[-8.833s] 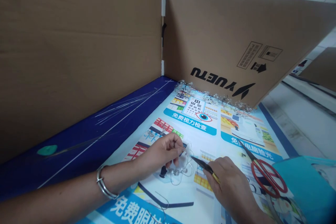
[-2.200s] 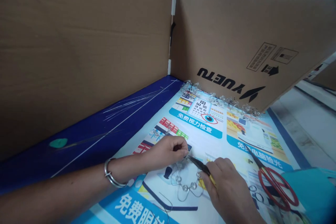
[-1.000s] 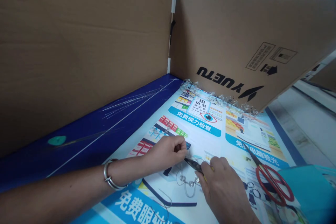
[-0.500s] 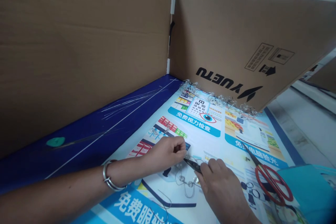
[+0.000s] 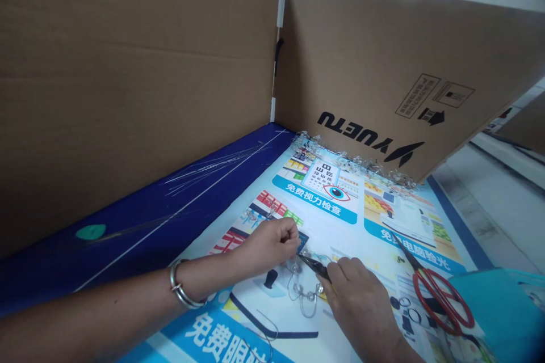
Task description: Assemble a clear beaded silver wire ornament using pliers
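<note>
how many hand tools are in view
2: long-nose pliers held in the right hand, and red-handled scissors lying on the printed poster nearby. Others could be hidden under the teal sheet.

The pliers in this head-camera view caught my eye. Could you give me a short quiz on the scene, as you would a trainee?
1. Which hand grips the black-nosed pliers? A: left, B: right.
2. True or false: the red-handled scissors lie on the printed poster, to the right of the hands.
3. Fill in the word printed in black on the cardboard panel: ____.

Key:
1. B, the right hand.
2. True.
3. YUETU.
</note>
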The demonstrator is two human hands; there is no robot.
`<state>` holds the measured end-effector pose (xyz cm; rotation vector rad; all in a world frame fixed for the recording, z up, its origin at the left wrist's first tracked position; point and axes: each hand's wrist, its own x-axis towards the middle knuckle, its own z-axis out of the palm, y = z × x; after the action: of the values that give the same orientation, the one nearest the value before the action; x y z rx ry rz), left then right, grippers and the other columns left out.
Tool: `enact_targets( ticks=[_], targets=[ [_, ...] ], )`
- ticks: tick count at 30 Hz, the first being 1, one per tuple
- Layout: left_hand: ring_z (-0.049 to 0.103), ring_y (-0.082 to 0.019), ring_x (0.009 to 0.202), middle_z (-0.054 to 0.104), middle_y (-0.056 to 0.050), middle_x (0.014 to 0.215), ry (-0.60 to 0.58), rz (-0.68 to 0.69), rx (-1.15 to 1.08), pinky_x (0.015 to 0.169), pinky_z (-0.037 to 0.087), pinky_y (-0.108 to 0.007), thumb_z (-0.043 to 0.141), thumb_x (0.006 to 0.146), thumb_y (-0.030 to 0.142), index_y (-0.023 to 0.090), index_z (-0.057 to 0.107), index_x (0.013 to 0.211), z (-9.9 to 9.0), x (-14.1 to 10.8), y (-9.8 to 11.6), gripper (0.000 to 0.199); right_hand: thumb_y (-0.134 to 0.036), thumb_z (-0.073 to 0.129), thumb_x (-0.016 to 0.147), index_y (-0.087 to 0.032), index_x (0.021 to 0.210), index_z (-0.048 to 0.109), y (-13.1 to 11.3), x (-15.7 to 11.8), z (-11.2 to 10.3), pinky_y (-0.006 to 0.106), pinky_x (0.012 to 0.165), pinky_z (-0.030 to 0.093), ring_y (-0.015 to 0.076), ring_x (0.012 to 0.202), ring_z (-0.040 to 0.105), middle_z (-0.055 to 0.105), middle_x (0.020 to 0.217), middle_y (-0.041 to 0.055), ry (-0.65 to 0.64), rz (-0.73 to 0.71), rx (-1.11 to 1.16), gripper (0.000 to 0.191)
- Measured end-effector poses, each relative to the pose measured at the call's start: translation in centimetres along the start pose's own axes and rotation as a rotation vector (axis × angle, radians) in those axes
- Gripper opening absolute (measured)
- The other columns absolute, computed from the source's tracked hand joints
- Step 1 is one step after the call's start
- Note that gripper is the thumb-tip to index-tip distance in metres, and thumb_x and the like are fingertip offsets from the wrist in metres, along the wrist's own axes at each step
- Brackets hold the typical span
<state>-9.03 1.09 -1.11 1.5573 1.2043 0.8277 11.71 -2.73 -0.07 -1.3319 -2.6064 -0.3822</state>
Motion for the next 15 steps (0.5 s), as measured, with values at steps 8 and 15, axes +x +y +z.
enact_targets(
  ticks=[8,15],
  targets=[
    [0.051,-0.008,0.048,0.059,0.001,0.06,-0.014,-0.083,-0.16,0.045,0.037,-0.018,0.047,0.076,0.022,0.016,0.046,0.07,0.08,0.06,0.57,0.009,-0.027,0.048,0.086,-0.021,0.072,0.052,0.23,-0.15,0.36,0.029,0.058,0.027,0.0183,0.067,0.044,0.052,0.069,0.0023,0.021,0.048,0.074,0.016],
    [0.051,-0.007,0.048,0.059,0.001,0.061,-0.047,-0.146,-0.279,0.041,0.031,-0.016,0.046,0.075,0.02,0.015,0.047,0.071,-0.33,-0.13,0.99,0.006,-0.029,0.046,0.087,-0.02,0.072,0.053,0.33,-0.21,0.37,0.028,0.059,0.028,0.0178,0.067,0.044,0.052,0.069,0.0026,0.041,0.057,0.107,0.018]
  ],
)
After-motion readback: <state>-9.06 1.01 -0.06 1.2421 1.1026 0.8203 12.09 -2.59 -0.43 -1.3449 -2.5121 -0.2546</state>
